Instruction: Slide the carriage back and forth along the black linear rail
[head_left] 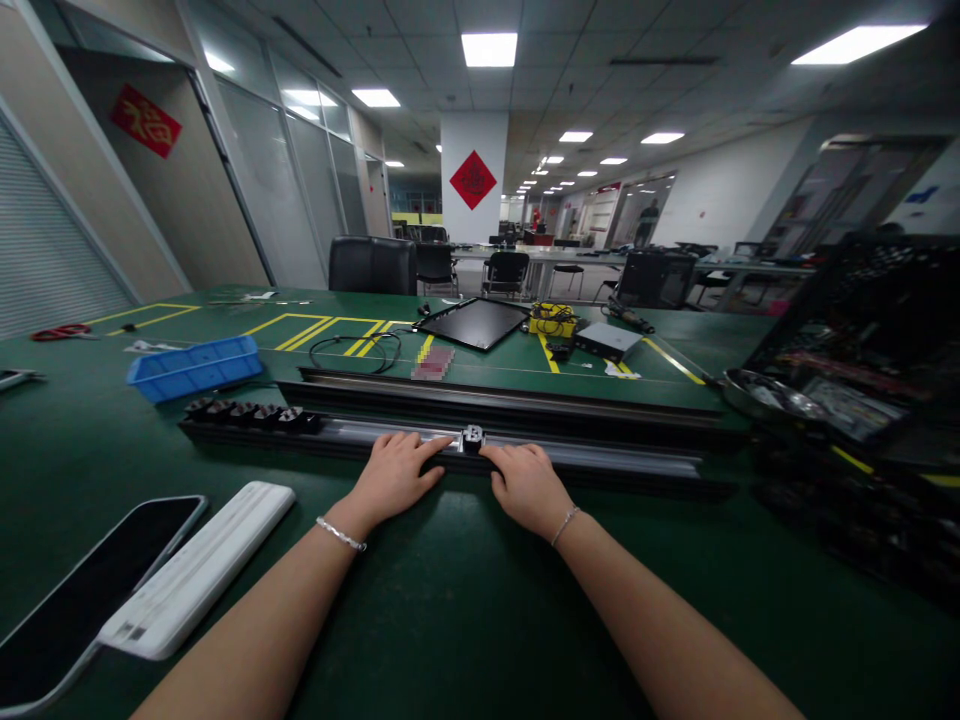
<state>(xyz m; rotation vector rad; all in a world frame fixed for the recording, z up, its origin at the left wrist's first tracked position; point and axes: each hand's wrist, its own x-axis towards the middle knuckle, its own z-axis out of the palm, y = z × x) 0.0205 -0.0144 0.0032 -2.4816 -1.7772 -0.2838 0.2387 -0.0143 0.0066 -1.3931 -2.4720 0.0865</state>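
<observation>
The fingers (pixel 420 448) of the left hand (pixel 394 475) and the right hand (pixel 525 488) lie close together along an aluminium rail (pixel 592 455), their tips reaching from either side to a small black block (pixel 472 438) on it. The pictures do not show whether they clamp the block or only rest against it. A pale mark on the block is too small to read. Both wrists wear thin bracelets, and the forearms come in from the bottom of the frame.

A second dark rail (pixel 510 403) lies just behind, and a row of black connectors (pixel 251 415) sits at the rail's left end. Nearer the lower left are a phone (pixel 90 590) and a white bar (pixel 196 568) with faint, unreadable print.

Across the green surface (pixel 465 590) stand a blue plastic tray (pixel 195 367), a blurred label (pixel 433 362), a black panel (pixel 474 323) and a grey box (pixel 607 341). A black crate (pixel 847 345) crowds the right side. A red diamond sign (pixel 472 180) hangs on the pillar at upper middle.
</observation>
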